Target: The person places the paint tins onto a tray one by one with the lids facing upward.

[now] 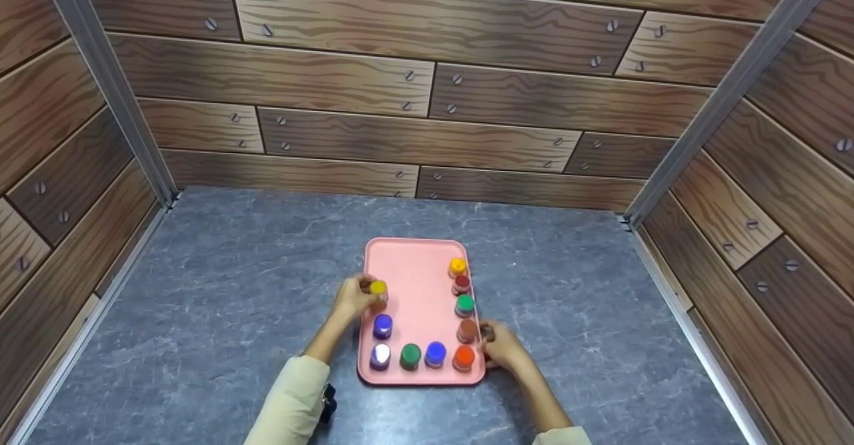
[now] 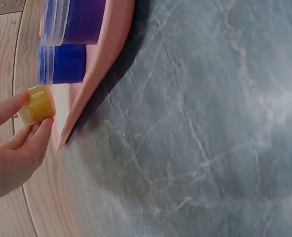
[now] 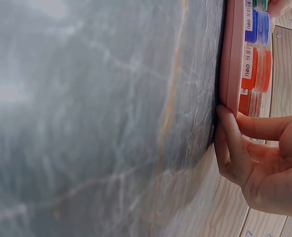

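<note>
A pink tray point(image 1: 423, 278) carries several small paint jars along its near and right sides. My left hand point(image 1: 355, 296) pinches a yellow paint jar point(image 2: 38, 105) between thumb and fingers at the tray's left side. In the left wrist view the jar is tilted; whether it touches the tray cannot be told. Nearest to it stands a blue-violet jar point(image 1: 382, 325), with a white-topped jar point(image 1: 380, 356) below. At the right rim, my right hand point(image 1: 502, 346) grips the tray's edge between thumb and fingers, beside the brown jar point(image 1: 467, 330) and orange-red jar point(image 1: 464, 357).
Dark green point(image 1: 410, 356) and blue point(image 1: 436, 353) jars stand on the near side. Up the right side are green point(image 1: 464, 305), dark red point(image 1: 461, 285) and orange-yellow point(image 1: 457, 267) jars. Wood-patterned walls point(image 1: 420, 91) enclose the grey marbled table point(image 1: 253, 251).
</note>
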`<state>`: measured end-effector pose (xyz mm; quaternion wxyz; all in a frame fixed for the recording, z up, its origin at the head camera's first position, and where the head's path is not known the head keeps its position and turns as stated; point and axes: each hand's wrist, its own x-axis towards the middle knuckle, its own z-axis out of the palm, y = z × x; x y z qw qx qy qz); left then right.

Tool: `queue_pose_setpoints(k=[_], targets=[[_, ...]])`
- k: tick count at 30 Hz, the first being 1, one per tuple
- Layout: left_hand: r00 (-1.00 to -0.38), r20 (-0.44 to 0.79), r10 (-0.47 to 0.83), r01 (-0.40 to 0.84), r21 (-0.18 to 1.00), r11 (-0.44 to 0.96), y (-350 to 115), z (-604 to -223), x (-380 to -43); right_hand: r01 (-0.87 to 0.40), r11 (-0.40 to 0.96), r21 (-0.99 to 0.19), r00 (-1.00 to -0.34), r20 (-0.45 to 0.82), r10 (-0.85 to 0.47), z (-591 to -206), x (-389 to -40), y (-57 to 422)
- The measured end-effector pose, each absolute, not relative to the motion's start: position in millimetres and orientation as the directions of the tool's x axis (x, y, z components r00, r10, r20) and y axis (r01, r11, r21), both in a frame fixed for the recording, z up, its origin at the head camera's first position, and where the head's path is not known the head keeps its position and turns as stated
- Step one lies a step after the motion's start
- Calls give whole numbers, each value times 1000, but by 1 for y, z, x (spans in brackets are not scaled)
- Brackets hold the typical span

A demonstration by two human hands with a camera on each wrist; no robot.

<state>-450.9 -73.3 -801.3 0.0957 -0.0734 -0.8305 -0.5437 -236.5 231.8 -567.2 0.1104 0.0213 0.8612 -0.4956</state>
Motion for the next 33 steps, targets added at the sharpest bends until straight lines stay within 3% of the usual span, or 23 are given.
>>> queue_pose_setpoints(k=[2,4,11,14,15,22,26,33], targets=[[-969,242,40,239,898,369,-74,-835,-471,133,491,-861,-975,-202,-91,-569,-237,234],[-972,234,31,227,890,396,-72,-826,-464,98,468,-878,-976,-176,-126,-573,-238,236],[-953,299,38,285,852,440,-64,-710,-385,136,495,-858,-972,-211,-99,-569,-238,233],[-944,327,47,314,843,436,-64,-690,-371,147,511,-847,-973,-218,-81,-566,-238,230],[-936,350,47,333,834,440,-63,-703,-378,148,515,-844,-973,-218,-78,-566,-237,229],[-984,163,67,175,851,495,-55,-605,-320,138,495,-858,-976,-202,-78,-570,-238,232],[-982,165,94,190,867,461,-54,-580,-303,140,487,-862,-976,-203,-77,-573,-237,234],[-979,189,75,204,903,379,-69,-570,-304,148,517,-843,-981,-192,-33,-562,-246,246]])
